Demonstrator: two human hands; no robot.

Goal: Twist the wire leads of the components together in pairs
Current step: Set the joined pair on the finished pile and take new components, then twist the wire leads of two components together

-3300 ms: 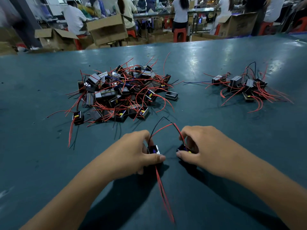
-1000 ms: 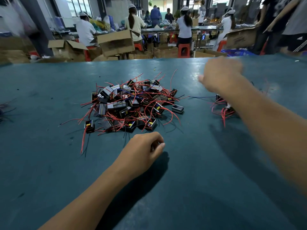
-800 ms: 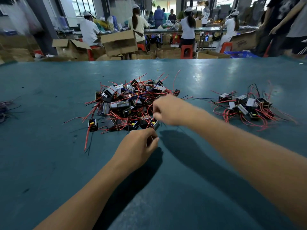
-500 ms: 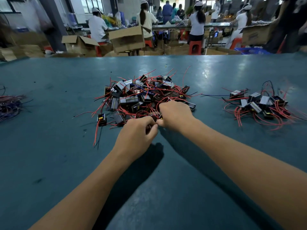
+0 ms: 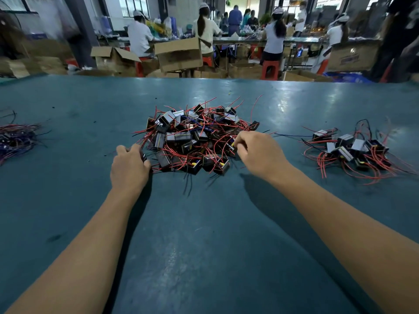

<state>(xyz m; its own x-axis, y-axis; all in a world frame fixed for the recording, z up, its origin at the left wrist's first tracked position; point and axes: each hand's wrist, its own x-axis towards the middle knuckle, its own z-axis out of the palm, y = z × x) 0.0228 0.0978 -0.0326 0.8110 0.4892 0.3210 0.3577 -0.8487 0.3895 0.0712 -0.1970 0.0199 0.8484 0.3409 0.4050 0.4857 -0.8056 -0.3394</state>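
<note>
Head view shows the workroom beyond my teal table (image 5: 204,245): people in white shirts and caps stand or sit at a long bench, with red stools and open cardboard boxes (image 5: 179,54) on the floor; one box at far right carries blue print too blurred to read. My table is scuffed and glossy, catching pale light toward its far right. In its middle lies the big pile of components (image 5: 192,139), small black blocks with silvery cores, yellow tags and tangled red leads. Right of that pile, well apart, sits a smaller heap (image 5: 353,150) of the same parts; far left of the pile, at the table edge, is a bundle of dark and red wires (image 5: 15,139). My left hand (image 5: 129,168) rests at the pile's near-left edge, fingers curled over a black component (image 5: 143,157); I cannot tell whether it truly grips. My right hand (image 5: 258,152) is at the pile's right edge, fingertips pinching a yellow-tagged component (image 5: 231,145).
</note>
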